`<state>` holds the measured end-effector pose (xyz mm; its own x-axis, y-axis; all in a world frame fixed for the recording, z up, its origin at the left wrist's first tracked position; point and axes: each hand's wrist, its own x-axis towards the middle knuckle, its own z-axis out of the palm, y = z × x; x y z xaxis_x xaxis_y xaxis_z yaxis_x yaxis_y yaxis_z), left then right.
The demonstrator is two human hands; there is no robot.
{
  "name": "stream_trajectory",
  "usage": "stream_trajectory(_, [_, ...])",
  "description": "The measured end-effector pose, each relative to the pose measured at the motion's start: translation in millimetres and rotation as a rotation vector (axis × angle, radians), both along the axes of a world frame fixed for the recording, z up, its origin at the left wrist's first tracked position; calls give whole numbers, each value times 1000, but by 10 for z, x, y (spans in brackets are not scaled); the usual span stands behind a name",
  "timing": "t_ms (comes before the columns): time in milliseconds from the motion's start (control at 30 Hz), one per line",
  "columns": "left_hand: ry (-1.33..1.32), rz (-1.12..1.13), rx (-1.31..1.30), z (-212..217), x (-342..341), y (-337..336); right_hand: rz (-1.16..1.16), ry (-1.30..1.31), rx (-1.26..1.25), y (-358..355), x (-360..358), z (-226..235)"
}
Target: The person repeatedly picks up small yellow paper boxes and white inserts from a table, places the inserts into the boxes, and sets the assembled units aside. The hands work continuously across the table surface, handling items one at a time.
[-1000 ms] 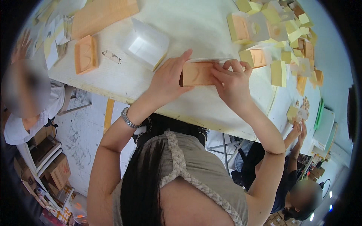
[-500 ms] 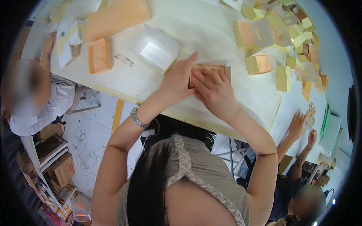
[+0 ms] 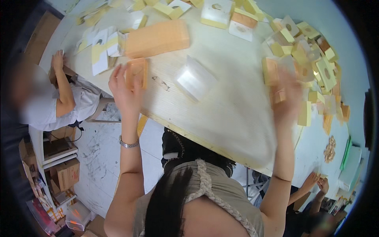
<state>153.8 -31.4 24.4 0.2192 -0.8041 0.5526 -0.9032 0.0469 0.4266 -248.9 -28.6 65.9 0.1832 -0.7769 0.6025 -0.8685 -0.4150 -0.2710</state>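
Observation:
My left hand [image 3: 125, 87] is at a shallow orange tray [image 3: 138, 65] with a rounded recess, its fingers apart over the tray's near left side. Whether it bears any of the tray's weight cannot be told. Far to the right, my right hand [image 3: 287, 96] is smeared by motion. It is over a pale yellow box with an orange inside [image 3: 270, 71], part of a group of such boxes, and what it holds, if anything, does not show. Between my hands lies a folded translucent sleeve [image 3: 195, 80] on the white table [image 3: 233, 106].
A long orange stack [image 3: 158, 38] lies beyond the tray, beside white and yellow cartons [image 3: 103, 51]. Yellow boxes [image 3: 325, 73] heap up at the right. Two co-workers sit by the table, one person's hand [image 3: 58, 61] at left, another's hands [image 3: 314, 181] at lower right.
My hands were together over a small orange and brown piece at the table's near edge. They have parted, left to the orange tray, right to the boxes. That piece no longer shows; the view has shifted.

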Motion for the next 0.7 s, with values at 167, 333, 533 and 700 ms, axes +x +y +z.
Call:
stream_trajectory(167, [56, -15, 208, -277, 162, -61, 831, 181, 170, 384, 1588, -381])
stream_trajectory(333, [175, -66, 289, -86, -122, 267, 483, 274, 46, -122, 1749, -439])
stream_trajectory(533, [-162, -444, 191, 116, -357, 444, 799, -192, 500, -130, 1851, -511])
stream_trajectory(700, [332, -665, 254, 86, -674, 492, 554, -382, 724, 6, 1628, -620])
